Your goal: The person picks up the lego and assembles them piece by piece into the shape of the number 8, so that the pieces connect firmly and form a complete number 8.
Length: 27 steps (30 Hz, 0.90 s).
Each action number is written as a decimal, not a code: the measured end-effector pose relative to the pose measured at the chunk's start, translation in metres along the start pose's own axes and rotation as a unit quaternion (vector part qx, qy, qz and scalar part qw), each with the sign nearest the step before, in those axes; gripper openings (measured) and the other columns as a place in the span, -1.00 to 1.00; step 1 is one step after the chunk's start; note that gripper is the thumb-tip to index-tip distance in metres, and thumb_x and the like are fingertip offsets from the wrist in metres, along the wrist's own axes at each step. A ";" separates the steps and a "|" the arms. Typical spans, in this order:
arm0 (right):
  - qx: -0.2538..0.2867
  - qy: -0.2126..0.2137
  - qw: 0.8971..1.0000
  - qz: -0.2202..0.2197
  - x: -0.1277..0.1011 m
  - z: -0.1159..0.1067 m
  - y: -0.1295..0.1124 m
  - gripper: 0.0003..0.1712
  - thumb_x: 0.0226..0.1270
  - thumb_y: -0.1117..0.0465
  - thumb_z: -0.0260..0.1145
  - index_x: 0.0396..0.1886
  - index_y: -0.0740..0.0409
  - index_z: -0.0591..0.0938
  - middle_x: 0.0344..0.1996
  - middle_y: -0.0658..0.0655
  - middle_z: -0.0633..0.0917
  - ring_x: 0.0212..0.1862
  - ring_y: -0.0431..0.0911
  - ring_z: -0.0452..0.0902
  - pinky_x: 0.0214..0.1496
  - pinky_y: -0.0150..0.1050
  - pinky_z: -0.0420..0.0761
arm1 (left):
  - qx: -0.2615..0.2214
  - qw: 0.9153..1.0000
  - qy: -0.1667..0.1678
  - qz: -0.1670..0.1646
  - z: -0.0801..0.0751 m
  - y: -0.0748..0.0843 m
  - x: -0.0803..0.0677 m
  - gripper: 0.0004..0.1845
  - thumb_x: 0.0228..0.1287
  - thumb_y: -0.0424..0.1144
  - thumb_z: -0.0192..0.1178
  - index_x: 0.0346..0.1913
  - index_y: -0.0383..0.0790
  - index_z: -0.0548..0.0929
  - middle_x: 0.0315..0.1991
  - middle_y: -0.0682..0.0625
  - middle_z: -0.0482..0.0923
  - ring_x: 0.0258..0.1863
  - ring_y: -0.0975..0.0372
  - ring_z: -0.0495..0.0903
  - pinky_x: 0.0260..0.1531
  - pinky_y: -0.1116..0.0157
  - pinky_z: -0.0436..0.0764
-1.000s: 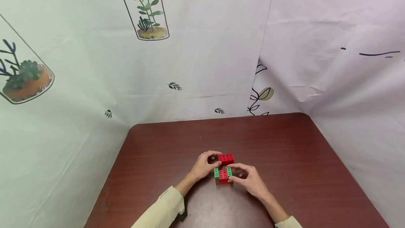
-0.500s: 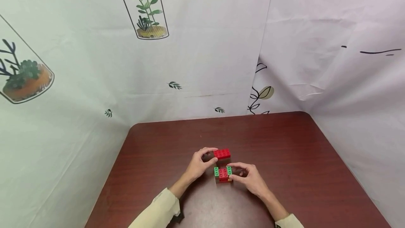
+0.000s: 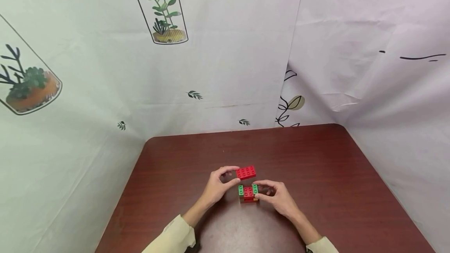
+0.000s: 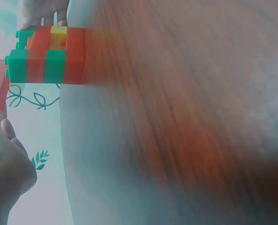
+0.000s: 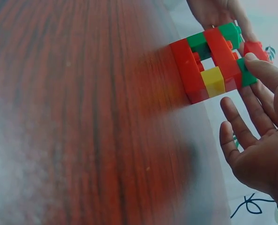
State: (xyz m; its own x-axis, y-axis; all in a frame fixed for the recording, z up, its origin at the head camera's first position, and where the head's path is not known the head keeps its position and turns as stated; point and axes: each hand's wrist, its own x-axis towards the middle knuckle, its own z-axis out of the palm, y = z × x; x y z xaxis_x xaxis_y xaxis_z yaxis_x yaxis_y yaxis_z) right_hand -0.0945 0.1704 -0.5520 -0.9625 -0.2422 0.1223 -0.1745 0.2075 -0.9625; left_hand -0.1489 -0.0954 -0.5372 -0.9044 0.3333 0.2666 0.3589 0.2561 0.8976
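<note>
Currently, the left hand [image 3: 218,184] pinches a red brick [image 3: 246,172]; the right hand [image 3: 277,198] grips the block stack [image 3: 248,193] on the bench [image 3: 334,190].

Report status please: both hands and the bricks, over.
Left hand pinches red brick, lifted beyond the stack. Right hand steadies brick stack on table. Nothing between brick and stack.

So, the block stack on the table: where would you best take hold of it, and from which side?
Probably by its two short ends, from above. The stack sits flat on the table, so its underside is out of reach, and its ends are flat and parallel. The right hand already touches its right end; the left hand holds the red brick apart from it.
</note>
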 end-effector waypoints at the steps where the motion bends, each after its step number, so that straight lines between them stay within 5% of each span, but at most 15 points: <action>1: 0.000 0.001 1.000 -0.001 0.000 0.000 0.000 -0.59 0.29 0.23 0.62 0.11 0.18 0.79 -0.17 0.12 0.81 -0.29 -0.14 0.64 -0.26 -0.30 0.62 | 0.001 1.000 -0.002 0.000 0.000 0.001 -0.001 -0.63 0.29 -0.13 0.55 0.14 0.13 0.79 -0.03 0.18 0.72 -0.06 0.01 0.59 -0.07 0.02 0.55; 13: 0.011 0.001 1.000 0.008 -0.003 0.000 -0.004 -0.54 0.28 0.25 0.61 0.15 0.27 0.75 -0.15 0.16 0.80 -0.31 -0.14 0.60 -0.30 -0.33 0.59 | -0.004 0.999 -0.036 -0.002 0.000 0.008 -0.016 -0.65 0.36 -0.14 0.50 0.17 0.12 0.77 -0.03 0.14 0.73 -0.06 -0.05 0.59 -0.08 0.13 0.59; 21: 0.013 -0.001 1.000 0.008 -0.003 0.000 -0.005 -0.54 0.30 0.25 0.60 0.16 0.27 0.74 -0.13 0.17 0.80 -0.32 -0.13 0.60 -0.32 -0.33 0.59 | -0.021 0.998 -0.053 -0.012 0.003 0.009 -0.025 -0.65 0.38 -0.14 0.48 0.20 0.09 0.76 -0.04 -0.20 0.71 -0.07 -0.02 0.58 -0.08 0.09 0.60; 27: 0.019 -0.004 1.000 0.009 -0.004 0.000 -0.006 -0.54 0.31 0.25 0.60 0.17 0.28 0.74 -0.12 0.20 0.80 -0.30 -0.13 0.62 -0.30 -0.33 0.60 | -0.025 0.998 -0.051 -0.015 0.004 0.007 -0.028 -0.65 0.38 -0.14 0.48 0.19 0.09 0.76 -0.05 -0.08 0.72 -0.07 -0.05 0.59 -0.07 0.12 0.62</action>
State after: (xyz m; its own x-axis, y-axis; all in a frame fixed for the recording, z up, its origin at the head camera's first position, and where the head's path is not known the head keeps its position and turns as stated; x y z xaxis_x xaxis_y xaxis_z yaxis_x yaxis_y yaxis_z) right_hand -0.0898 0.1700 -0.5470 -0.9637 -0.2459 0.1041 -0.1497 0.1747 -0.9732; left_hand -0.1197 -0.0991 -0.5402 -0.8856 0.4175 0.2036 0.3172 0.2232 0.9217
